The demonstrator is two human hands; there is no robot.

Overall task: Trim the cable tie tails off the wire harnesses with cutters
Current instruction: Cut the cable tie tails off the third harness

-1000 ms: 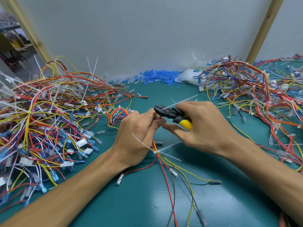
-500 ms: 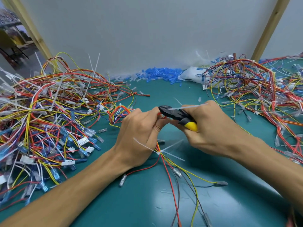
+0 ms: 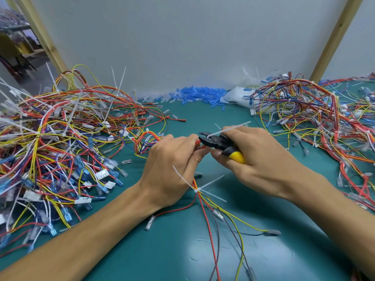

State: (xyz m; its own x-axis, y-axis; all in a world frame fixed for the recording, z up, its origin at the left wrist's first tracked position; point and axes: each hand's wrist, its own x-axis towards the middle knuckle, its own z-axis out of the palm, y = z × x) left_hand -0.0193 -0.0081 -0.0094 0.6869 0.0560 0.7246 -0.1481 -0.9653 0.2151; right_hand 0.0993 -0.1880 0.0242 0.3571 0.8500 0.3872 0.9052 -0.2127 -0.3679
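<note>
My left hand (image 3: 172, 169) grips a wire harness (image 3: 205, 201) of red, yellow and dark wires that trails toward me over the teal table. My right hand (image 3: 257, 159) holds black cutters (image 3: 215, 141) with a yellow handle, their jaws right by my left fingertips. A white cable tie tail (image 3: 231, 127) lies across the jaws and sticks out to the upper right. Lower on the harness, another tie (image 3: 196, 190) has long white tails spreading out to both sides.
A big heap of harnesses with long tie tails (image 3: 60, 142) fills the left of the table. A second heap (image 3: 316, 122) lies at the right. Blue sleeves (image 3: 198, 96) and a white bag (image 3: 237, 96) sit by the back wall (image 3: 182, 47).
Both hands have stayed together over the harness. The white tail now lies across the cutter jaws, angled up and to the right.
</note>
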